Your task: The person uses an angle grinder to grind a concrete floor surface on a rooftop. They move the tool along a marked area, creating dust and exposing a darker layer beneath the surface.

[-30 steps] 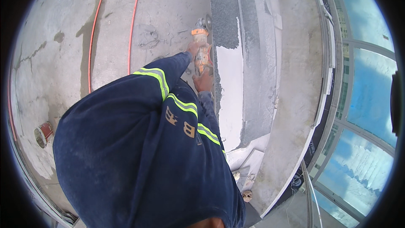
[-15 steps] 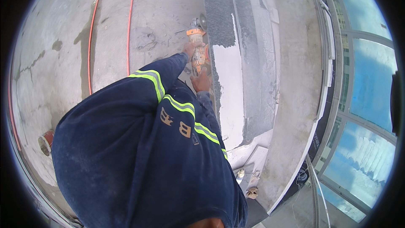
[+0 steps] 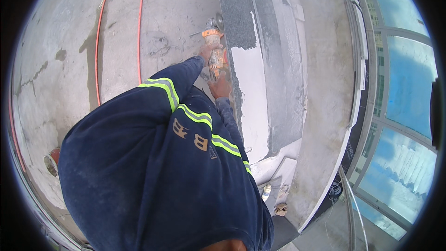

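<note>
Both hands wrap their fingers round the grinder beside the edge of the slab; open floor stretches left.

Our left hand grips the front of a dusty orange angle grinder, and our right hand holds its rear. The disc sits just beside the edge of a long grey panel, though we cannot tell whether they touch. A white layer covers part of the panel. We wear a dark blue jacket. To our left, an orange hose bends across the concrete floor, near a red bucket; to our right stand large windows
</note>
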Motion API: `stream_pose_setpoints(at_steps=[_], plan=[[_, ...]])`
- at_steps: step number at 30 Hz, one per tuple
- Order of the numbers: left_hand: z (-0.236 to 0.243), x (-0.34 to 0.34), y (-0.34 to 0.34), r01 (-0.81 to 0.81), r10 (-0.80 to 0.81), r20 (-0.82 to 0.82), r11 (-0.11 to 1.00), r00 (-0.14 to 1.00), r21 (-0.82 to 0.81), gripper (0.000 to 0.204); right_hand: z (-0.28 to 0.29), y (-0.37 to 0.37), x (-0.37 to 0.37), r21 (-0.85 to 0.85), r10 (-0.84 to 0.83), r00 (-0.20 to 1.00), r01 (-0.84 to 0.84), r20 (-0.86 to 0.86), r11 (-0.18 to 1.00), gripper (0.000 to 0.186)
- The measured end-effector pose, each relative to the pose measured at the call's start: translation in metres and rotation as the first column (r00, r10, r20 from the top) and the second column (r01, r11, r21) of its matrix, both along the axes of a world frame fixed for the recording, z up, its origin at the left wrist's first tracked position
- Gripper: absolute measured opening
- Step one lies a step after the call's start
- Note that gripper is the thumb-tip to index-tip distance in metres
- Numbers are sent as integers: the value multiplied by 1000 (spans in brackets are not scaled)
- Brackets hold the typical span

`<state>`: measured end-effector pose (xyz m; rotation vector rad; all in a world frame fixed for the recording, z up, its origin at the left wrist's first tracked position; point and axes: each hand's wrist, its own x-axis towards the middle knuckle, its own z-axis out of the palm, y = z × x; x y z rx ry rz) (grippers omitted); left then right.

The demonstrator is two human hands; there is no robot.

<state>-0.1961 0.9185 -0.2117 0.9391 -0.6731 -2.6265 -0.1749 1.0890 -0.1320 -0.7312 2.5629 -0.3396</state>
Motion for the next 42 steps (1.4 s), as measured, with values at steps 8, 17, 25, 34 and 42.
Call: stream_pose_setpoints(at_steps=[8,17,25,34,42], plan=[[5,9,8,7,-6,33,999,999,-53,38,-4,9,6,-10,-5,1000,5,2,1000,80],[18,11,11,5,-3,43,999,999,-36,29,-4,10,4,11,-1,999,1,32,1000,80],[-8,-1,4,44,-43,30,999,999,-31,41,-11,7,0,-61,-15,1000,14,-19,998,75],[-32,-10,-1,68,-68,-1,998,998,-2,39,-14,5,-6,-22,-11,1000,10,-4,1000,77],[-9,6,7,52,-53,-20,998,998,-32,36,-13,11,3,9,-10,1000,10,11,1000,82]])
